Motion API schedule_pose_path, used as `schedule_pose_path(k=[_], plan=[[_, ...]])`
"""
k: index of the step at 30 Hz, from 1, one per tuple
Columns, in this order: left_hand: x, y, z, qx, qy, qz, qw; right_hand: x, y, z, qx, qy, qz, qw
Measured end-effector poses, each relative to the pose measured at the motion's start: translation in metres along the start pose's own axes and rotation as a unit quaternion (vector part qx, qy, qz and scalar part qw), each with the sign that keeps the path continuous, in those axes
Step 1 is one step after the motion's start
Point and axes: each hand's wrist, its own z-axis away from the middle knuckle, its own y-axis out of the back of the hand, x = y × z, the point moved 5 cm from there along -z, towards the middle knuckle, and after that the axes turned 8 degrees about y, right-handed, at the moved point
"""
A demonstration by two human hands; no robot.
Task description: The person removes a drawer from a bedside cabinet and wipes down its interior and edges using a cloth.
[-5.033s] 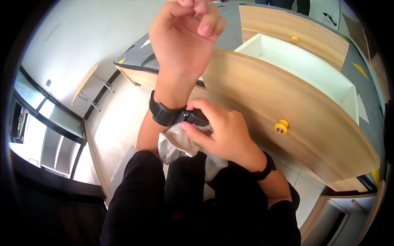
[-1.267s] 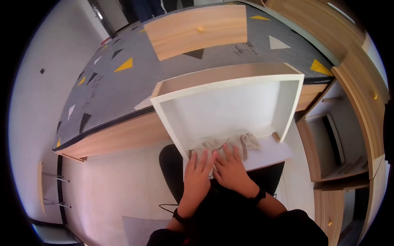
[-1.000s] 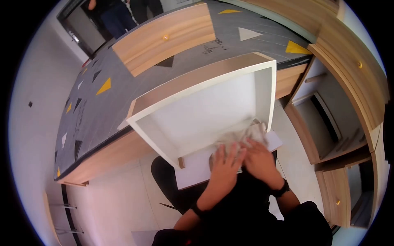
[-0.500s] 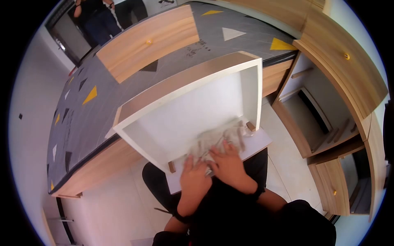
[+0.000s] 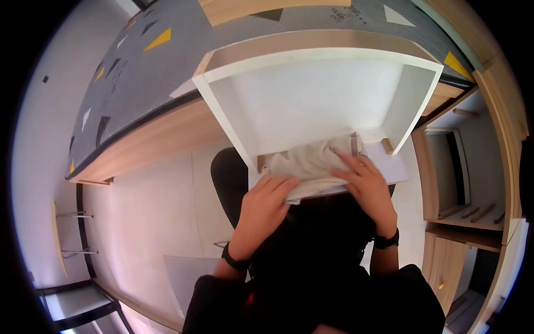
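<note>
A crumpled beige cloth (image 5: 311, 161) lies on the lower inner part of a wooden drawer (image 5: 320, 51), which stands tilted on my lap with its white inside facing me. My left hand (image 5: 266, 203) is closed on the cloth's near left edge, thumb and fingers together. My right hand (image 5: 368, 186) rests on the cloth's right part with its fingers apart. A small brown wood block (image 5: 387, 146) sits at the drawer's lower right corner, beside the cloth. The drawer's front panel (image 5: 389, 164) spans my thighs, partly hidden by the cloth and hands.
Behind the drawer is a bed with a grey patterned mattress (image 5: 167, 67); a loose wooden panel (image 5: 272, 8) lies on it. At right stands a wooden cabinet (image 5: 420, 178) with open compartments. Pale tiled floor (image 5: 150, 206) extends to the left.
My view has shifted lower and closer to the drawer. My hands have moved apart, and the cloth, bunched under both hands before, now lies more spread out between them.
</note>
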Motion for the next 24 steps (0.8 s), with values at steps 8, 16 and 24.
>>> schedule_pose_path(k=[8, 16, 24], plan=[[0.015, 0.018, -0.03, 0.013, 0.073, -0.1, 0.992, 0.034, 0.02, 0.021, 0.083, -0.317, -0.164, 0.93], [0.051, 0.059, -0.057, 0.242, -0.089, 0.1, 0.961, -0.002, 0.095, -0.066, 0.281, -0.048, -0.216, 0.934], [0.011, 0.003, -0.096, 0.264, -0.142, -0.185, 0.936, 0.01, 0.049, -0.113, 0.186, 0.106, 0.104, 0.971]])
